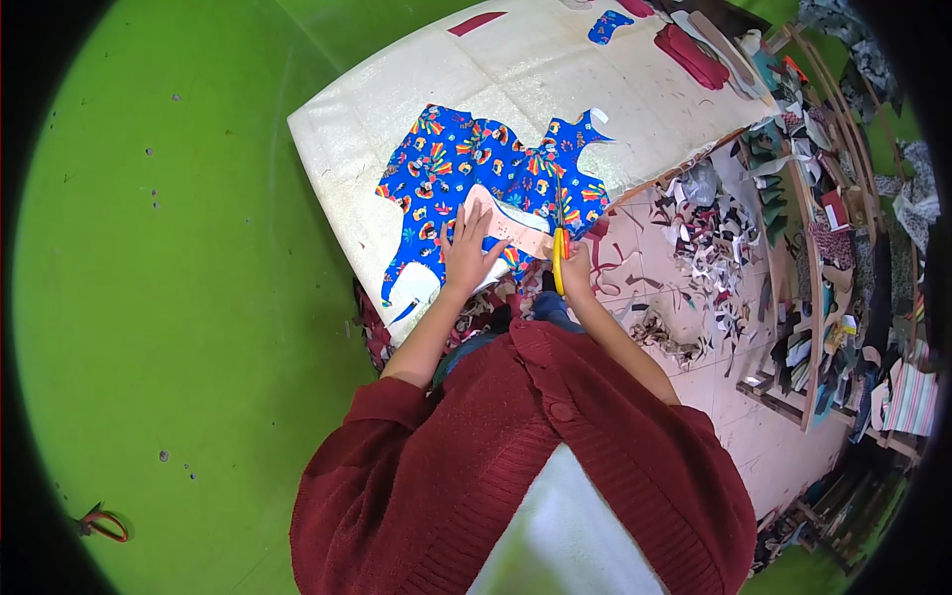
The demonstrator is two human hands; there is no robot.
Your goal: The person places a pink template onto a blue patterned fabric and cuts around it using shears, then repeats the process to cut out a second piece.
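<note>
Blue printed fabric point(426, 178) with curved cut-outs lies near the front edge of the white-covered table. On top of it rests a pale pink pattern piece point(521, 236). My left hand point(468, 246) presses flat on the pattern and fabric, its fingers spread. At the right end of the pattern, my right hand point(572, 270) is closed around yellow-and-orange scissors point(558, 263). Their blades point away from me over the fabric. A white curved scrap point(600, 117) shows at the fabric's far right corner.
The white table point(347, 119) holds a small blue cut piece point(607, 27), a red strip point(477, 23) and stacked dark red pieces point(691, 58) farther back. Scraps point(699, 268) litter the floor at right, beside wooden racks point(808, 288) of fabric. Another pair of scissors point(106, 523) is at lower left.
</note>
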